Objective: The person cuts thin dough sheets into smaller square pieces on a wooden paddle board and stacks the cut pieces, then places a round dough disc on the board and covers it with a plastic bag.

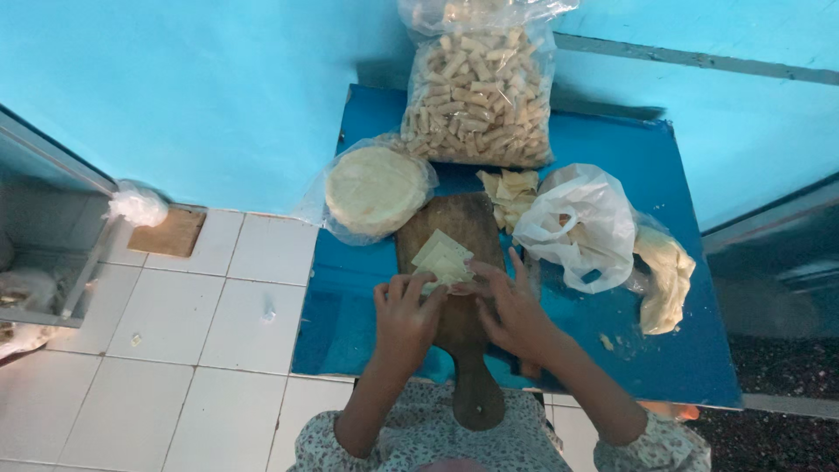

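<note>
Both hands meet over a wooden board (454, 262) on the blue table (673, 350): left hand (404, 319) and right hand (514, 313) pinch the near edge of a pale square dough sheet (444, 258), thin and flat, lying just beyond the fingertips. Farther off, a clear bag (479, 92) holds rolled pastry sticks, another bag (374, 188) round wrappers, and a white bag (581, 225) sits right.

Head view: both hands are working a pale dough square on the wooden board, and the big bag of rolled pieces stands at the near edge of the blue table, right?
Not quite. The bag of rolled pieces stands at the far edge of the blue table, against the wall, as the head view shows. The rest holds: the left hand and right hand work a pale dough square on the wooden board.
</note>
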A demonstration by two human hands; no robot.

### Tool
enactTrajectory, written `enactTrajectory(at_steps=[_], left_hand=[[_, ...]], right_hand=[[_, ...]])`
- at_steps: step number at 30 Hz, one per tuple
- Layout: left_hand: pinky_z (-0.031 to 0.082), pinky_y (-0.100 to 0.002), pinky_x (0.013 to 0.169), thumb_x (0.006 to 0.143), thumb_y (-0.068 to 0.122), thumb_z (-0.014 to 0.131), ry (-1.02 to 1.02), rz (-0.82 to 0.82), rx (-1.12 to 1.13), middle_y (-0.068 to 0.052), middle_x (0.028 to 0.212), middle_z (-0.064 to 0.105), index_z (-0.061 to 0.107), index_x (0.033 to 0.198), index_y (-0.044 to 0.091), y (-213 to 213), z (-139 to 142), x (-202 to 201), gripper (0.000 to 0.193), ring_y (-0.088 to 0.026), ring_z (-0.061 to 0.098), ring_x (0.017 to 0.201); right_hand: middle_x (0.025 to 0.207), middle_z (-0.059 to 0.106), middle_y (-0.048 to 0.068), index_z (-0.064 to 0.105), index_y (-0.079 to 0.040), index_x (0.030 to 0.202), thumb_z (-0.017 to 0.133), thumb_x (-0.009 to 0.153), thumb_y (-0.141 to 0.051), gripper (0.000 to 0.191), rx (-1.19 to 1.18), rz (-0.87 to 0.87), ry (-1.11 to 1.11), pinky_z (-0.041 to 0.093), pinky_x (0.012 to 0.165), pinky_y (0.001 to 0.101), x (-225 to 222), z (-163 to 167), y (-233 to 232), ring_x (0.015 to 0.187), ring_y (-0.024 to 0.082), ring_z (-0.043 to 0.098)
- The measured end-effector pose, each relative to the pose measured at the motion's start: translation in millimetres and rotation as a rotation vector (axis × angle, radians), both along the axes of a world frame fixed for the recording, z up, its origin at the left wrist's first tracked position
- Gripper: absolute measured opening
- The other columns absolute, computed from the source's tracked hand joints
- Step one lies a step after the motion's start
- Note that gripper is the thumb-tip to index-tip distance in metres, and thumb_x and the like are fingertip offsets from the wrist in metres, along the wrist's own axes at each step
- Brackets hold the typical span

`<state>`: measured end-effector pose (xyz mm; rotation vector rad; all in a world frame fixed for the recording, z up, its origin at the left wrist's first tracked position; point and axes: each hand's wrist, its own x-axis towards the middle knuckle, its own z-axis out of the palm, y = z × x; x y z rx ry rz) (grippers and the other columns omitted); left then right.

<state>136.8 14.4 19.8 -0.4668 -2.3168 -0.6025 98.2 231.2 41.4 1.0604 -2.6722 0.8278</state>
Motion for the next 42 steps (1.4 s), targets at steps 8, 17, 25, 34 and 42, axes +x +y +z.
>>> enactTrajectory(at_steps=[8, 17, 25, 34, 42], left_hand=[[0.039, -0.05, 0.087, 0.075, 0.013, 0.072, -0.025, -0.006, -0.089, -0.003, 0.119, 0.062, 0.074, 0.103, 0.012, 5, -6, 2, 0.028, -0.025, 0.057, 0.106], [0.038, -0.051, 0.086, 0.079, 0.011, 0.072, -0.057, -0.081, -0.088, -0.005, 0.118, 0.06, 0.074, 0.107, 0.008, 1, 0, 8, 0.029, -0.028, 0.055, 0.107], [0.039, -0.051, 0.085, 0.079, 0.012, 0.074, -0.089, -0.107, -0.033, -0.006, 0.117, 0.062, 0.072, 0.097, 0.007, -1, 2, 10, 0.02, -0.029, 0.055, 0.107], [0.039, -0.051, 0.085, 0.077, 0.011, 0.073, -0.131, -0.132, 0.008, -0.008, 0.112, 0.058, 0.073, 0.096, 0.009, -9, 0, 12, 0.019, -0.03, 0.054, 0.106], [0.039, -0.05, 0.084, 0.08, 0.01, 0.072, -0.109, -0.145, 0.051, -0.01, 0.109, 0.058, 0.072, 0.095, 0.008, -16, -5, 11, 0.016, -0.031, 0.054, 0.101]], right_hand=[[0.147, 0.056, 0.008, 0.04, -0.011, 0.143, 0.06, 0.091, -0.004, 0.057, 0.014, 0.015, -0.03, 0.01, 0.122, 0.0709, 5, 4, -1, 0.133, 0.037, 0.056], [0.144, 0.053, 0.015, 0.051, -0.01, 0.136, 0.062, 0.083, -0.001, 0.055, 0.13, 0.021, 0.094, 0.008, 0.118, 0.0747, 9, 5, -5, 0.144, 0.032, 0.045], [0.136, 0.061, 0.01, 0.05, -0.007, 0.136, 0.062, 0.082, -0.003, 0.055, 0.305, 0.051, 0.26, 0.006, 0.11, 0.0846, 12, -2, -16, 0.151, 0.034, 0.033], [0.133, 0.063, 0.012, 0.043, -0.006, 0.146, 0.063, 0.086, -0.007, 0.063, 0.3, 0.008, 0.338, 0.009, 0.11, 0.0846, -10, -7, -35, 0.149, 0.037, 0.038], [0.112, 0.069, 0.0, 0.044, -0.011, 0.147, 0.072, 0.085, -0.014, 0.068, 0.145, -0.002, 0.238, 0.018, 0.117, 0.0741, -30, 8, -49, 0.12, 0.027, 0.064]])
